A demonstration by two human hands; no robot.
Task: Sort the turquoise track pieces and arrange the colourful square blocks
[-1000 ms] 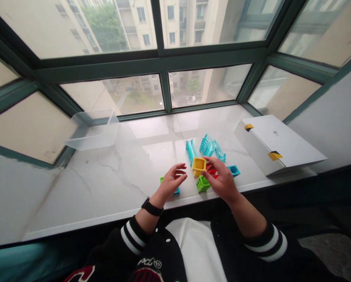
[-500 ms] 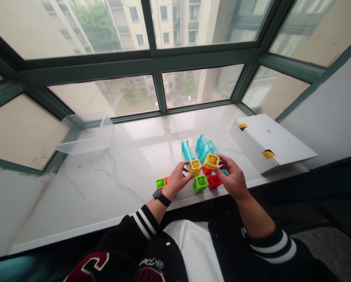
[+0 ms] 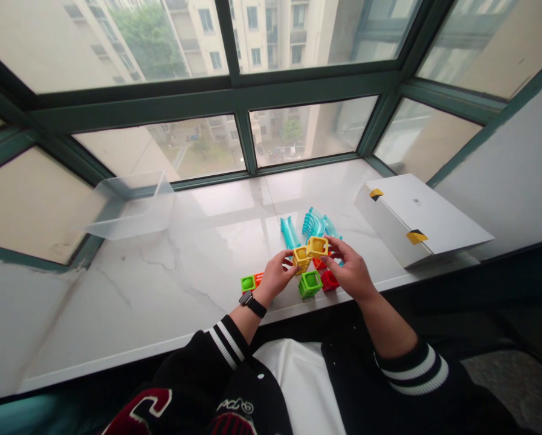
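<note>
My left hand (image 3: 275,279) pinches a yellow hollow cube block (image 3: 300,258) above the marble windowsill (image 3: 184,266). My right hand (image 3: 350,273) grips a second yellow cube block (image 3: 318,246), held against the first one and slightly higher. Below them on the sill stand a green block (image 3: 310,284) and a red block (image 3: 329,280). Another green block (image 3: 248,282) with a red one beside it lies left of my left wrist. Several turquoise curved track pieces (image 3: 313,225) lie just behind the hands.
A clear plastic tub (image 3: 130,205) sits at the back left of the sill by the window. A white cardboard box (image 3: 416,217) with yellow-black tape lies at the right. The sill's front edge runs just below my hands.
Each hand has picked up a yellow block. Half a second ago the blocks were apart; now they are pressed together, the right one raised slightly.
</note>
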